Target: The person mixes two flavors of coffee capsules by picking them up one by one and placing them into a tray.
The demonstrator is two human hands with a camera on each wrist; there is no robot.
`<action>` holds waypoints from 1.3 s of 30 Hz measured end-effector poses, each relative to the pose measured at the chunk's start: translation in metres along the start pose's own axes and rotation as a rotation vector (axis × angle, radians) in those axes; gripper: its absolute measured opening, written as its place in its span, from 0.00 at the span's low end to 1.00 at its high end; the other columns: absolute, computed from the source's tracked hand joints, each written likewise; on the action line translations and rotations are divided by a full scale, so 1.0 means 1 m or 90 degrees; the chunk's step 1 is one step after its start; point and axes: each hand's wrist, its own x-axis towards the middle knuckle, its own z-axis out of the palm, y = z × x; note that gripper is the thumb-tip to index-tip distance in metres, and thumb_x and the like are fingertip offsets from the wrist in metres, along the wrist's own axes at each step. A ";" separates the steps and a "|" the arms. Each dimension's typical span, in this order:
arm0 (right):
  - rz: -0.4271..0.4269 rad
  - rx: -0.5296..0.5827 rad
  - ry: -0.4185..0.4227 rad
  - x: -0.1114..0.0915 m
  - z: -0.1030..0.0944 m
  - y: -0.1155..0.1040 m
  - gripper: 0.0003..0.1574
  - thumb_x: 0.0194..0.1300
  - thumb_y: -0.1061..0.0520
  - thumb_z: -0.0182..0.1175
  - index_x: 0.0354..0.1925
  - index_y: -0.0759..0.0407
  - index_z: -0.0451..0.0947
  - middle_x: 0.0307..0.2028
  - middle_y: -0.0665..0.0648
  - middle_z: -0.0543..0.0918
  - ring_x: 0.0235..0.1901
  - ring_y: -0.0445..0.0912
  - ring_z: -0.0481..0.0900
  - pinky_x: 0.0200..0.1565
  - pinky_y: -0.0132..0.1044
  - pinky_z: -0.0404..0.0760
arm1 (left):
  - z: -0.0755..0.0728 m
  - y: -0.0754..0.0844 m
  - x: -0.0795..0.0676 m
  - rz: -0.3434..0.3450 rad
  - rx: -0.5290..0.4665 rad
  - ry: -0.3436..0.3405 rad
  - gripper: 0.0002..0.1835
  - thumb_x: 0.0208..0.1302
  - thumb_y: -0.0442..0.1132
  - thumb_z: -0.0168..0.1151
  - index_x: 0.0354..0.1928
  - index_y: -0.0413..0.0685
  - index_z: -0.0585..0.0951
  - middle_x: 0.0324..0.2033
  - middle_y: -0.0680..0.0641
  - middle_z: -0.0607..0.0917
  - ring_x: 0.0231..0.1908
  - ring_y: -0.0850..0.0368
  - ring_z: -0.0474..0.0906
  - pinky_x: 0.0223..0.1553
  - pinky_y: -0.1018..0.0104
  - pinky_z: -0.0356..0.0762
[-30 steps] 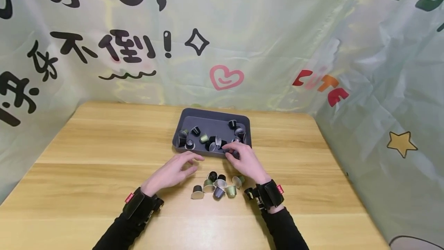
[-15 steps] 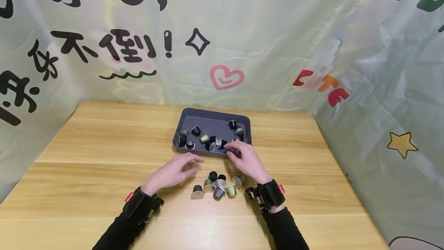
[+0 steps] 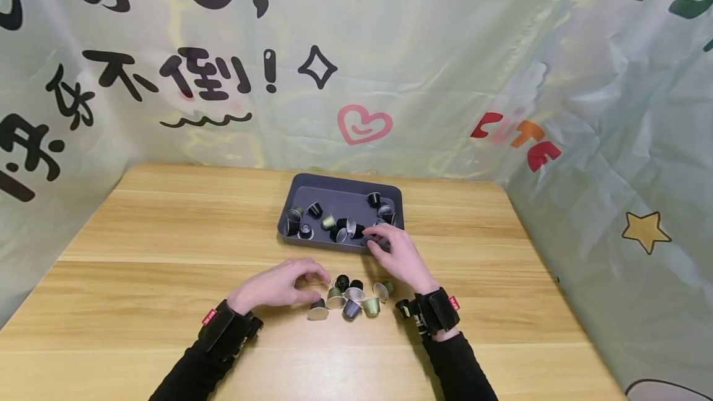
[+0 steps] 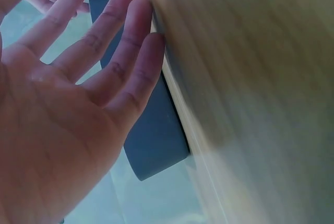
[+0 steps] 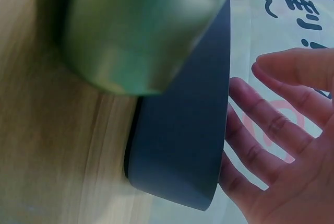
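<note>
Above the table, my left hand [image 3: 275, 284] reaches to the left of a small pile of coffee capsules, its thumb near a dark capsule [image 3: 317, 310]. The left wrist view shows its fingers [image 4: 122, 67] loosely bent, holding nothing visible. A blue-purple capsule [image 3: 351, 309], a light green capsule [image 3: 371, 307] and several others make up the pile. My right hand [image 3: 398, 254] is over the front right corner of the dark grey tray [image 3: 334, 187]. Its fingers [image 5: 271, 122] look relaxed, with nothing visible between them. Dark capsules beneath that hand are partly hidden.
Several capsules lie scattered in the tray, among them a pale green one [image 3: 327, 222] and a black one [image 3: 373, 199]. The wooden table [image 3: 184, 221] meets a printed cloth backdrop [image 3: 445, 67] behind and at the sides.
My left hand has come down and toward the pile, its thumb now close to the leftmost capsule. My right hand has shifted slightly right at the tray's corner.
</note>
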 end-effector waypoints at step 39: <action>-0.004 0.001 0.002 -0.001 0.000 0.000 0.16 0.68 0.61 0.61 0.53 0.59 0.83 0.52 0.58 0.86 0.53 0.53 0.83 0.55 0.51 0.82 | -0.001 0.007 -0.002 -0.083 -0.071 -0.081 0.14 0.54 0.40 0.76 0.42 0.49 0.83 0.34 0.54 0.84 0.36 0.61 0.77 0.41 0.70 0.80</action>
